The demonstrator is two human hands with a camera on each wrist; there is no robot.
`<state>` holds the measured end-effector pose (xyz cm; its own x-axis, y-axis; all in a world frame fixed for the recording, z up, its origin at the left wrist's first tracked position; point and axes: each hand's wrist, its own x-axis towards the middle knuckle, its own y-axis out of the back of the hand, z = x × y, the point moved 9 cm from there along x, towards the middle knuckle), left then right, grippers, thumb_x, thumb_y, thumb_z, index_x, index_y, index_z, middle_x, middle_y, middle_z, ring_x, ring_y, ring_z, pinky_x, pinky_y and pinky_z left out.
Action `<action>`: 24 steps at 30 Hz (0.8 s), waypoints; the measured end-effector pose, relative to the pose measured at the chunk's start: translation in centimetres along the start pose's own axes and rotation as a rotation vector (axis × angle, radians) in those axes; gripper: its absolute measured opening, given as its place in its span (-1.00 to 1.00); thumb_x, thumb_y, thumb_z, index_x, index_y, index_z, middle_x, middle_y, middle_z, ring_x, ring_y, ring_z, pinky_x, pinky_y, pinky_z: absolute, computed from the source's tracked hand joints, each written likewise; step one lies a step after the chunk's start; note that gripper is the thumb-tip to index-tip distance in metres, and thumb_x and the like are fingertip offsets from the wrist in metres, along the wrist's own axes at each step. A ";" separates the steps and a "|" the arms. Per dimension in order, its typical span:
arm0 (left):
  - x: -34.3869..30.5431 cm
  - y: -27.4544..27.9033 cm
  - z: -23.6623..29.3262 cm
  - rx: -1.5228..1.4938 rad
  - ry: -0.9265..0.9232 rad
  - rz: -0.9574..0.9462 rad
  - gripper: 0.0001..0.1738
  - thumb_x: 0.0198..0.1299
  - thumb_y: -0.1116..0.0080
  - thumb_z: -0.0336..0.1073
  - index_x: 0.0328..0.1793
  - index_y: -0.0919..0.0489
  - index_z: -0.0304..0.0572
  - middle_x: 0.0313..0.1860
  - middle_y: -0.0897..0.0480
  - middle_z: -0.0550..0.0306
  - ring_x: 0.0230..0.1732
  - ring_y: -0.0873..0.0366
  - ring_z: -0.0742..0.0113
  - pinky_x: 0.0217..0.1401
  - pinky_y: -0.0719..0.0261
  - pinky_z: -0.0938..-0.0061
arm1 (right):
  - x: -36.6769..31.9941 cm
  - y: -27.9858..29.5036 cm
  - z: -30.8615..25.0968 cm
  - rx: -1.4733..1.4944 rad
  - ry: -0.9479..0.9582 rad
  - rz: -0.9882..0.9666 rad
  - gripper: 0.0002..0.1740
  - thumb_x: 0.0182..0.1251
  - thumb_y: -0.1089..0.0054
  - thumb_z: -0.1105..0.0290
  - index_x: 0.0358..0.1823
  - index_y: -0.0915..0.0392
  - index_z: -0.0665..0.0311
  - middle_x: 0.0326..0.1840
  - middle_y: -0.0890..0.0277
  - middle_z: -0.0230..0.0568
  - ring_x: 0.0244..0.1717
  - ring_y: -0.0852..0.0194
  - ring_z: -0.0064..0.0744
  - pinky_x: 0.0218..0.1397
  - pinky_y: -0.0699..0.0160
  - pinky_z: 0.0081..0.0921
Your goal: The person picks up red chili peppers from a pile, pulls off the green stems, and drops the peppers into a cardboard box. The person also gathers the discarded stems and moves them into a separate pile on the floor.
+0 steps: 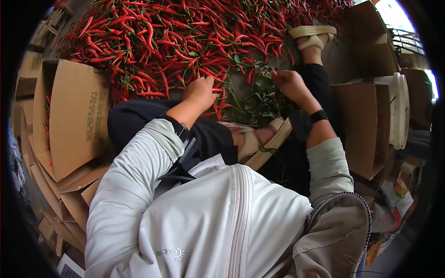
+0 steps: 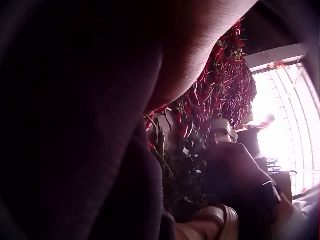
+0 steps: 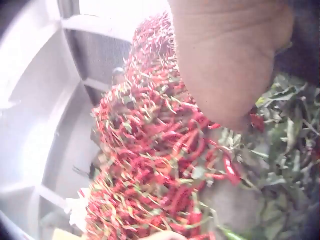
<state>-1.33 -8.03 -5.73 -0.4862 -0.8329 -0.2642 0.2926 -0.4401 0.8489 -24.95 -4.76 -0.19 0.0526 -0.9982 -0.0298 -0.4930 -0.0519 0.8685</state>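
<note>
Plainly, picking seems under way at the near edge of the heaped red chillies (image 1: pixel 185 37); the left hand (image 1: pixel 201 92) is clenched round a few of them; the right hand (image 1: pixel 289 84) reaches over the green leaves (image 1: pixel 259 99), and I cannot tell what it grasps; the next move, I judge, calls for pulling pods free of the tangle.

Even daylight fills the head view, sharp in the middle, with bent edges inside a black round border and blown-out white at the far right. The left wrist view is mostly dark: the blurred left hand (image 2: pixel 200 45) crowds the lens, and the window (image 2: pixel 285 120) glares. The right wrist view is bright and washed-out, its chillies (image 3: pixel 150 150) smeared.
</note>
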 end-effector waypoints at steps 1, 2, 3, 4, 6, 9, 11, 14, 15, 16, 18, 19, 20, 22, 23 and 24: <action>0.0 0.3 -0.1 -0.003 0.004 0.028 -0.61 -0.10 -0.27 -0.08 -0.26 -0.50 -0.20 -0.27 -0.54 -0.05 -0.16 -0.50 0.00 -0.13 -0.46 0.23 | -0.1 0.6 0.4 0.135 -0.114 -0.072 -0.82 0.05 -0.14 0.37 -0.42 -0.52 0.36 -0.56 -0.43 -0.09 -0.48 -0.41 -0.36 -0.39 -0.39 -0.38; 0.0 0.2 -0.1 -0.008 0.004 0.030 -0.61 -0.10 -0.27 -0.08 -0.26 -0.50 -0.20 -0.27 -0.54 -0.05 -0.16 -0.50 0.00 -0.13 -0.46 0.23 | -0.4 0.7 0.8 0.270 -0.228 -0.144 -0.83 0.09 -0.14 0.39 -0.40 -0.51 0.38 -0.59 -0.40 -0.15 -0.53 -0.34 -0.54 -0.45 -0.34 -0.47; 0.1 0.0 -0.2 0.030 0.007 -0.003 -0.63 -0.10 -0.26 -0.09 -0.26 -0.51 -0.19 -0.27 -0.54 -0.04 -0.17 -0.50 0.00 -0.13 -0.46 0.23 | -0.5 1.4 0.4 0.395 -0.227 -0.089 -0.88 0.13 -0.13 0.45 -0.38 -0.51 0.38 -0.61 -0.38 -0.35 -0.52 -0.18 -0.72 -0.48 -0.25 -0.60; 0.2 -0.3 -0.1 0.070 0.010 -0.035 -0.64 -0.10 -0.26 -0.10 -0.26 -0.51 -0.19 -0.27 -0.54 -0.04 -0.18 -0.51 0.00 -0.14 -0.47 0.22 | -0.5 1.7 0.0 0.392 -0.228 -0.088 -0.88 0.13 -0.13 0.45 -0.38 -0.51 0.38 -0.61 -0.38 -0.35 -0.52 -0.18 -0.72 -0.48 -0.25 -0.60; 0.4 -0.4 -0.2 0.085 0.031 -0.098 -0.65 -0.07 -0.23 -0.13 -0.22 -0.52 -0.19 -0.21 -0.55 -0.04 -0.13 -0.51 0.00 -0.11 -0.48 0.22 | -0.8 1.6 0.2 0.619 -0.348 -0.096 -0.87 0.11 -0.15 0.48 -0.34 -0.52 0.40 -0.56 -0.43 -0.48 -0.50 -0.21 -0.74 -0.45 -0.25 -0.63; 0.6 -0.8 -0.7 0.082 0.074 -0.178 -0.69 -0.04 -0.18 -0.19 -0.19 -0.53 -0.19 -0.16 -0.56 -0.06 -0.10 -0.52 0.01 -0.09 -0.51 0.22 | -0.5 1.2 0.2 0.601 -0.337 -0.121 -0.84 0.09 -0.18 0.49 -0.29 -0.52 0.40 -0.50 -0.43 -0.55 -0.48 -0.20 -0.76 -0.42 -0.25 -0.66; 0.6 -1.0 -1.0 0.061 0.095 -0.194 -0.71 -0.05 -0.17 -0.21 -0.22 -0.54 -0.20 -0.17 -0.57 -0.07 -0.11 -0.53 0.01 -0.10 -0.51 0.21 | -0.5 1.0 -0.3 0.639 -0.349 -0.109 -0.84 0.08 -0.19 0.50 -0.29 -0.52 0.40 -0.50 -0.43 -0.55 -0.48 -0.21 -0.76 -0.42 -0.25 -0.66; 0.7 -0.9 -1.1 0.036 0.101 -0.159 -0.74 -0.07 -0.13 -0.24 -0.24 -0.55 -0.19 -0.21 -0.58 -0.07 -0.13 -0.54 0.01 -0.12 -0.52 0.21 | -0.2 0.3 -0.2 0.688 -0.359 -0.117 -0.84 0.07 -0.19 0.52 -0.28 -0.53 0.38 -0.45 -0.47 -0.52 -0.44 -0.29 -0.75 -0.36 -0.30 -0.69; 0.7 -0.9 -0.9 0.031 0.083 -0.158 -0.74 -0.07 -0.12 -0.25 -0.23 -0.55 -0.18 -0.20 -0.58 -0.07 -0.13 -0.54 0.01 -0.11 -0.52 0.21 | 0.0 0.0 -0.6 0.701 -0.357 -0.135 -0.84 0.07 -0.17 0.54 -0.26 -0.54 0.36 -0.41 -0.50 -0.50 -0.39 -0.35 -0.74 -0.30 -0.33 -0.71; 0.7 -0.9 -0.8 0.026 0.066 -0.157 -0.73 -0.07 -0.11 -0.26 -0.22 -0.56 -0.17 -0.20 -0.58 -0.06 -0.13 -0.54 0.01 -0.11 -0.52 0.20 | 0.2 0.1 -0.8 0.698 -0.355 -0.140 -0.84 0.07 -0.17 0.54 -0.26 -0.54 0.36 -0.41 -0.50 -0.50 -0.39 -0.35 -0.74 -0.30 -0.33 -0.71; 0.8 -0.9 -1.0 0.012 0.087 -0.138 -0.73 -0.11 -0.14 -0.24 -0.25 -0.57 -0.15 -0.25 -0.59 -0.03 -0.15 -0.54 0.03 -0.11 -0.50 0.21 | 1.0 1.9 -1.9 0.130 -0.222 -0.056 -0.86 0.02 -0.20 0.51 -0.35 -0.54 0.39 -0.56 -0.49 -0.44 -0.50 -0.33 -0.70 -0.42 -0.34 -0.61; 0.8 -0.8 -1.2 0.000 0.106 -0.119 -0.73 -0.16 -0.16 -0.22 -0.29 -0.58 -0.13 -0.30 -0.60 0.01 -0.17 -0.53 0.06 -0.12 -0.48 0.22 | 1.2 1.8 -2.0 0.126 -0.219 -0.060 -0.86 0.02 -0.20 0.51 -0.35 -0.54 0.39 -0.56 -0.49 -0.44 -0.50 -0.33 -0.70 -0.42 -0.34 -0.61; 0.9 -0.9 -1.3 -0.005 0.109 -0.118 -0.73 -0.16 -0.16 -0.22 -0.29 -0.58 -0.13 -0.30 -0.60 0.01 -0.17 -0.53 0.06 -0.12 -0.48 0.22 | 1.3 2.3 -2.2 0.051 -0.190 0.004 -0.88 0.02 -0.19 0.53 -0.37 -0.54 0.39 -0.56 -0.49 -0.41 -0.50 -0.35 -0.68 -0.42 -0.35 -0.60; 0.9 -1.2 -1.4 0.006 0.132 -0.174 -0.74 -0.16 -0.14 -0.24 -0.28 -0.57 -0.13 -0.26 -0.58 0.02 -0.14 -0.52 0.05 -0.10 -0.48 0.23 | 1.4 2.5 -1.8 -0.026 -0.161 0.068 -0.89 0.01 -0.18 0.54 -0.39 -0.53 0.39 -0.56 -0.50 -0.38 -0.51 -0.38 -0.65 -0.43 -0.36 -0.59; 0.9 -1.3 -1.5 0.002 0.135 -0.173 -0.74 -0.16 -0.14 -0.24 -0.28 -0.57 -0.13 -0.26 -0.58 0.02 -0.14 -0.52 0.05 -0.10 -0.48 0.23 | 1.5 1.6 -0.5 0.189 -0.201 0.060 -0.90 0.06 -0.15 0.55 -0.36 -0.54 0.38 -0.55 -0.48 -0.44 -0.53 -0.34 -0.67 -0.45 -0.34 -0.62; 0.9 -1.3 -1.3 0.026 0.102 -0.148 -0.74 -0.16 -0.13 -0.26 -0.27 -0.57 -0.12 -0.24 -0.56 0.03 -0.13 -0.50 0.05 -0.09 -0.47 0.23 | 1.6 1.0 -0.2 0.406 -0.241 0.050 -0.90 0.11 -0.11 0.57 -0.33 -0.54 0.36 -0.54 -0.45 -0.51 -0.55 -0.30 -0.69 -0.48 -0.32 -0.64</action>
<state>-1.09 -8.69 -7.66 -0.4361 -0.7901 -0.4308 0.2017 -0.5524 0.8088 -25.20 -6.40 0.77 -0.1588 -0.9761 -0.1487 -0.7919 0.0360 0.6096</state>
